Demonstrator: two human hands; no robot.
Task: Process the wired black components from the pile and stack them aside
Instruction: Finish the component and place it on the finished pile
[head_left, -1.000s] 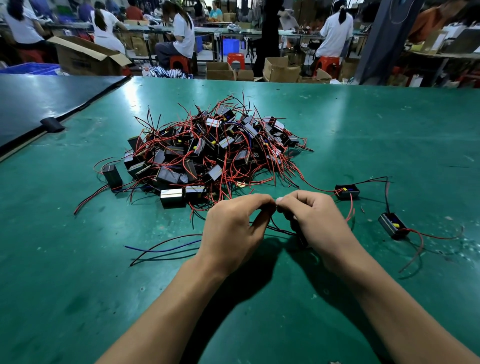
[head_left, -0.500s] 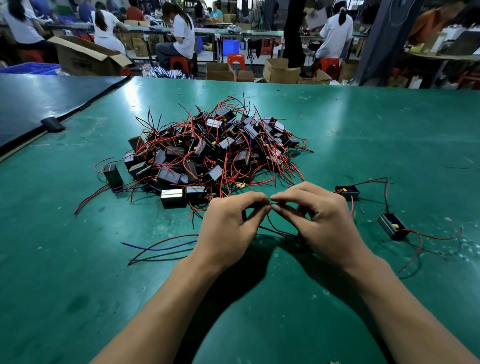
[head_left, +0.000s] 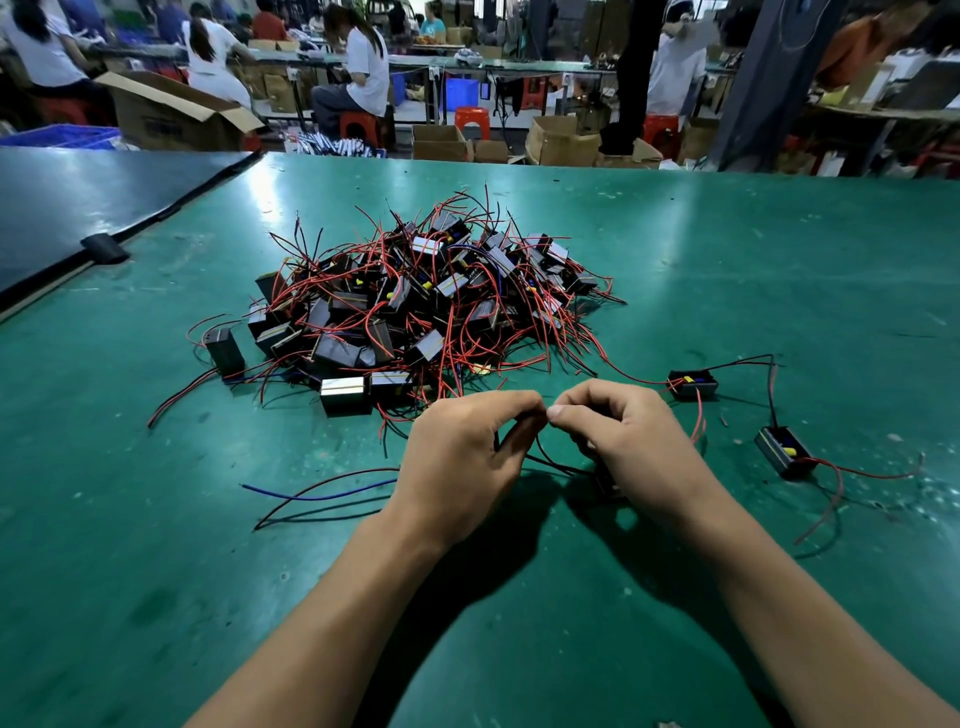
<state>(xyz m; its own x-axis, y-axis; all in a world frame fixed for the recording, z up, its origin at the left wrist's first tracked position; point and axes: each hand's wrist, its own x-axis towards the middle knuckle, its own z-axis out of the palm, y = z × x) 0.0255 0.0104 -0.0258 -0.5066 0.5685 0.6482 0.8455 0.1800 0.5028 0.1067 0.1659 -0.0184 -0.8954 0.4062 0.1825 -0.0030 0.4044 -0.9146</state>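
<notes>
A heap of black box components with red and black wires (head_left: 421, 306) lies mid-table. My left hand (head_left: 462, 457) and my right hand (head_left: 623, 441) meet just in front of it, fingertips almost touching, each pinching the thin black wires of one component. That component's black body (head_left: 605, 480) peeks out under my right hand, mostly hidden. Two separate components lie to the right: one (head_left: 693, 383) beside the heap and one (head_left: 784, 449) further right, both trailing red wires.
Loose blue and black wires (head_left: 322, 493) lie on the green table (head_left: 156, 571) left of my left hand. A dark mat (head_left: 78, 208) covers the far left. Cardboard boxes and seated workers fill the background beyond the table's far edge.
My hands stay together in front of the heap; the right hand has curled in slightly and the fingertips have closed up on the wires. The heap and side components have not moved.
</notes>
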